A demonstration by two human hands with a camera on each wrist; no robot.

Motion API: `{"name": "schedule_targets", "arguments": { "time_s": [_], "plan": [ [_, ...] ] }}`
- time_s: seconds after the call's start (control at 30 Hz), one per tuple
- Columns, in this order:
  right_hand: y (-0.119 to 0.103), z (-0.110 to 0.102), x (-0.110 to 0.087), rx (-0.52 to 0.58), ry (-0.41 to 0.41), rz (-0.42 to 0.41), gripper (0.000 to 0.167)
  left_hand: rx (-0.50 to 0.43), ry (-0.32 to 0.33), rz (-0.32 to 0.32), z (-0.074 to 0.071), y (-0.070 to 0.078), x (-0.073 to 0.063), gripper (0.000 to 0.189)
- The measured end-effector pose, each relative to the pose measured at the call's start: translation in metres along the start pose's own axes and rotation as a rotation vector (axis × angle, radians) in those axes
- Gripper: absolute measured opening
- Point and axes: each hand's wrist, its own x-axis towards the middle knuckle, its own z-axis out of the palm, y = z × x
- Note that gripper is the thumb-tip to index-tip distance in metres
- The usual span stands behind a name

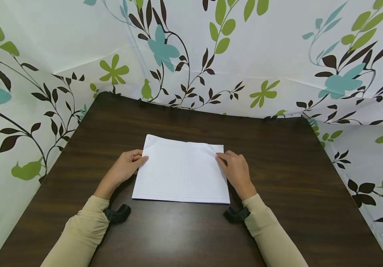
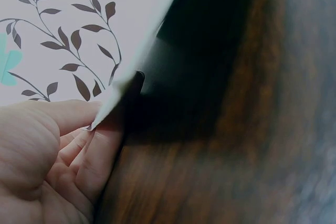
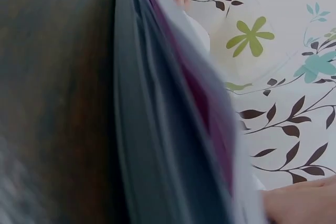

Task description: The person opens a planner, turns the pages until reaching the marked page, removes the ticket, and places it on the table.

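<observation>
An open notebook (image 1: 165, 170) with faintly lined white pages lies across the middle of the dark table in the head view. My left hand (image 1: 126, 167) pinches its left edge, thumb over the page and fingers underneath. In the left wrist view the left hand (image 2: 58, 156) grips the thin white page edge (image 2: 137, 59), seen side-on. At the upper right edge, my right hand (image 1: 236, 168) holds the pages between thumb and fingers. Seen from the right wrist, the notebook (image 3: 157, 103) shows its layered edge, partly blurred, with the right hand (image 3: 302, 203) at the lower corner.
The dark wood-grain table (image 1: 178, 237) extends on all sides of the notebook. Behind it hangs a white cloth (image 1: 78, 33) printed with leaves, flowers and birds. Black bands (image 1: 117, 214) sit at both wrists, below beige sleeves (image 1: 78, 230).
</observation>
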Motion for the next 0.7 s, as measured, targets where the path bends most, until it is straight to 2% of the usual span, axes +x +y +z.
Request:
{"name": "schedule_targets", "arguments": {
  "time_s": [0.2, 0.27, 0.4, 0.43, 0.57, 0.67, 0.7],
  "plan": [
    [-0.001, -0.002, 0.004, 0.344, -0.065, 0.225, 0.035, 0.028, 0.009, -0.002, 0.000, -0.001, 0.001, 0.039],
    [-0.002, -0.001, 0.006, 0.420, -0.079, 0.278, 0.042, 0.032, 0.011, -0.003, -0.002, 0.000, 0.001, 0.039],
    [-0.003, -0.001, 0.009, 0.489, -0.095, 0.348, 0.058, 0.032, 0.009, -0.002, -0.003, -0.001, 0.000, 0.038],
    [-0.004, -0.001, 0.009, 0.496, -0.097, 0.353, 0.059, 0.031, 0.007, -0.002, -0.003, -0.001, 0.000, 0.039],
    [-0.006, -0.002, 0.009, 0.476, -0.101, 0.319, 0.038, 0.040, 0.006, -0.003, -0.002, -0.001, 0.000, 0.040],
    [-0.010, -0.005, 0.006, 0.424, -0.092, 0.238, 0.024, 0.047, 0.007, -0.004, -0.002, -0.001, 0.001, 0.041],
    [-0.012, -0.006, 0.004, 0.398, -0.092, 0.203, 0.026, 0.047, 0.005, -0.004, -0.001, 0.000, 0.002, 0.041]
  ]
}}
